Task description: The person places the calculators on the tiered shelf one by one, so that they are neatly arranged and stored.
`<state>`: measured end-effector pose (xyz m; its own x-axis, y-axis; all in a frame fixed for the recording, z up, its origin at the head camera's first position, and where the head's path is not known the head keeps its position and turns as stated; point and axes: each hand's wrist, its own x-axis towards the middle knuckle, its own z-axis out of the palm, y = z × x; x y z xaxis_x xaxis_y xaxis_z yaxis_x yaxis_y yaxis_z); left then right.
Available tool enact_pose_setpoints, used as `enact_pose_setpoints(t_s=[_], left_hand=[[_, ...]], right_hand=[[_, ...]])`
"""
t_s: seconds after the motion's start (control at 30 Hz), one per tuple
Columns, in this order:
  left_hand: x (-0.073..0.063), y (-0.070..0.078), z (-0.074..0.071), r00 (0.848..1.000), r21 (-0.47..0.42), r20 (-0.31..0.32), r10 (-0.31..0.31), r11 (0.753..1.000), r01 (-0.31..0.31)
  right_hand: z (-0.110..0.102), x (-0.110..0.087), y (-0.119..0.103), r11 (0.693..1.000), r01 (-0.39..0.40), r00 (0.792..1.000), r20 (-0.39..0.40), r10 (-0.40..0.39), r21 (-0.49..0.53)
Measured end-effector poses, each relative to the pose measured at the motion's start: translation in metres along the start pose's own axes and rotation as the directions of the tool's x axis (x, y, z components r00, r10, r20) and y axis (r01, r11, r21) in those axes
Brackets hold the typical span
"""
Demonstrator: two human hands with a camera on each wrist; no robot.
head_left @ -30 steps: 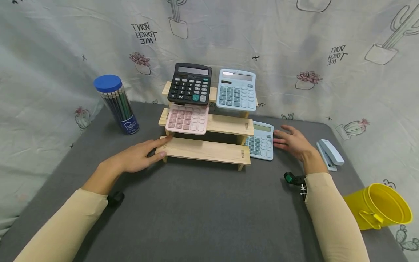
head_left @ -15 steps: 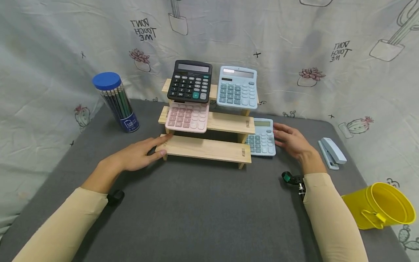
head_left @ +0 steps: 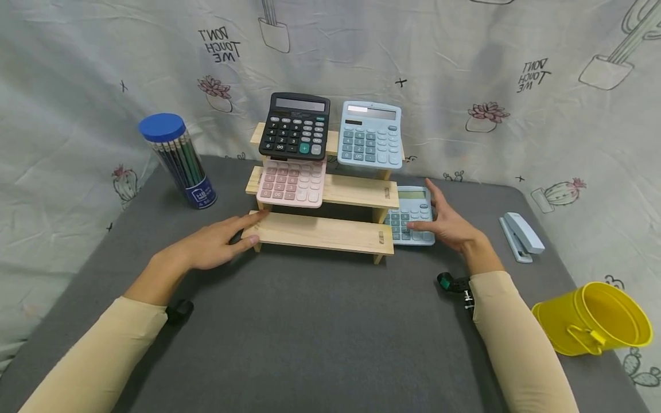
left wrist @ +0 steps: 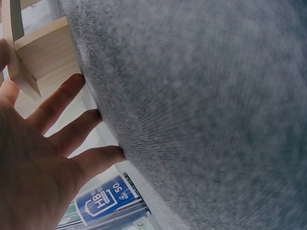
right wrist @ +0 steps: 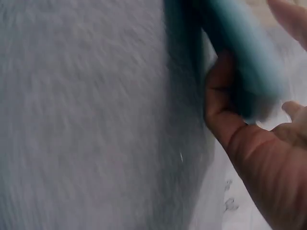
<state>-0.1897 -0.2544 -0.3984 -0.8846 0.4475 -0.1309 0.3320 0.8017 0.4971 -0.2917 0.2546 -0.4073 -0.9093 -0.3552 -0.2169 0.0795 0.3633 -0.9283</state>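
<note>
A three-tier wooden display rack (head_left: 320,232) stands mid-table. My left hand (head_left: 209,246) touches the left end of its lowest board with thumb and index finger; the other fingers (left wrist: 72,129) extend straight and spread in the left wrist view. Beside the rack's right end, my right hand (head_left: 454,226) grips a light blue calculator (head_left: 413,215), thumb over the keys. The right wrist view, blurred, shows a finger bent under the calculator's edge (right wrist: 254,57). Above, a black calculator (head_left: 294,126) and another light blue calculator (head_left: 370,135) stand on the top tier, a pink calculator (head_left: 291,183) on the middle one.
At the left back stands a blue-lidded tub of pencils (head_left: 178,160). A light blue stapler (head_left: 521,236) lies right of my right hand. Nearer on that side is a yellow bucket (head_left: 563,324). A patterned curtain (head_left: 361,51) hangs behind the grey table (head_left: 320,338).
My right hand has moved left onto the lower blue calculator, its thumb now across the keys. My left hand stays at the rack's end. The view has shifted slightly.
</note>
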Motion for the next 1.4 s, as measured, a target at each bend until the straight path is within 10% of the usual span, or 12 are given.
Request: enact_pose_setpoints(t_s=[0.4, 0.77, 1.4], left_hand=[[0.002, -0.004, 0.002, 1.000, 0.000, -0.004, 0.010, 1.000, -0.010], [0.002, -0.003, 0.000, 1.000, 0.009, -0.001, -0.008, 1.000, 0.008], [0.002, -0.003, 0.001, 1.000, 0.013, 0.000, -0.020, 1.000, 0.020]], right_hand=[[0.014, 0.002, -0.005, 0.907, 0.000, 0.999, -0.037, -0.017, -0.421], [0.013, -0.019, -0.009, 0.836, 0.073, 0.997, 0.070, -0.042, -0.544], [0.003, -0.039, 0.012, 0.882, 0.123, 0.989, -0.014, -0.145, -0.455]])
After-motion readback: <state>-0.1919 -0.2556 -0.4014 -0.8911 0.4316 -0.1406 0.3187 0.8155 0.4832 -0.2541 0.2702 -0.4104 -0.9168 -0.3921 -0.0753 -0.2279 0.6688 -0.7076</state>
